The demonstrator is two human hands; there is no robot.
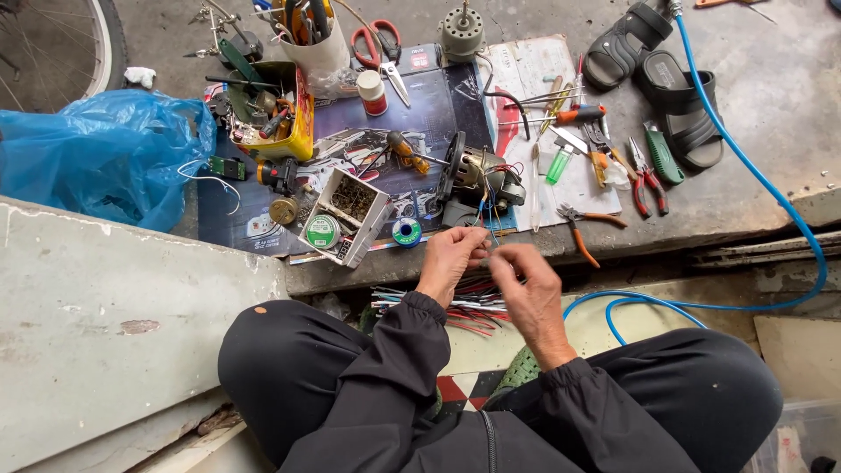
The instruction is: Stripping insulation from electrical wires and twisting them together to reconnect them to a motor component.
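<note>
My left hand (448, 259) and my right hand (531, 291) meet in front of me, fingertips pinched on thin wires (487, 221) that run up to a small electric motor (480, 180) lying on a poster-covered slab. The fingers of both hands are closed around the wire ends. Below my hands a bundle of red, black and white wire pieces (464, 308) lies on the floor. A small spool of solder (406, 232) sits just left of my left hand.
A white box of small parts (347, 215), yellow tin of tools (273, 114), red-handled scissors (378, 44), pliers (585, 229), screwdrivers (574, 114) and a green lighter (558, 164) lie around the motor. Black sandals (666, 83), blue hose (753, 175) at right; blue plastic bag (105, 153) at left.
</note>
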